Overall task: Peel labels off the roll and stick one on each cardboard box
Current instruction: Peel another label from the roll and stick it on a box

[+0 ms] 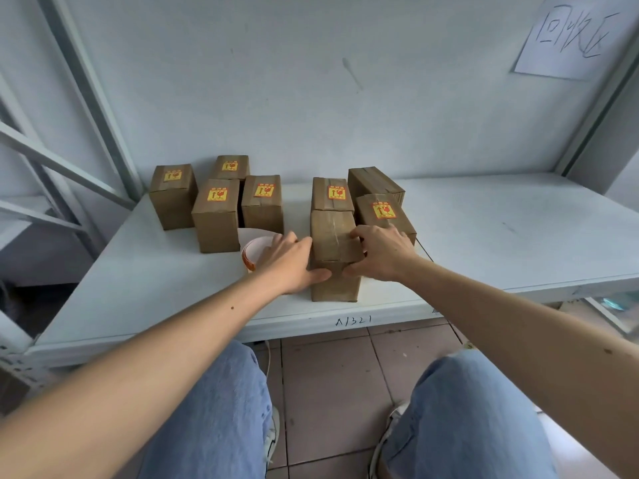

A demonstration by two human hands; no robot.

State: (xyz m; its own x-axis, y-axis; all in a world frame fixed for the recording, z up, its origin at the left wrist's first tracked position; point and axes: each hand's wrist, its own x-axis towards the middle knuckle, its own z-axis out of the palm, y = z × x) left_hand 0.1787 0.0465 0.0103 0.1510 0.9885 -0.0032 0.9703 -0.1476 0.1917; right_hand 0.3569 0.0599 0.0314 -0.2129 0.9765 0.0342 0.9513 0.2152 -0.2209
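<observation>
A white shelf [484,236] marked "A1321", a handwritten paper sign [574,36] on the wall [311,81], tiled floor [328,392].

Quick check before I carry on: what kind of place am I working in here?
Probably a warehouse or stockroom packing spot. You're seated at a white metal rack shelf hand-marked A1321, loaded with small cardboard boxes carrying yellow fragile-type labels, and a handwritten paper sign is stuck on the wall.
</observation>
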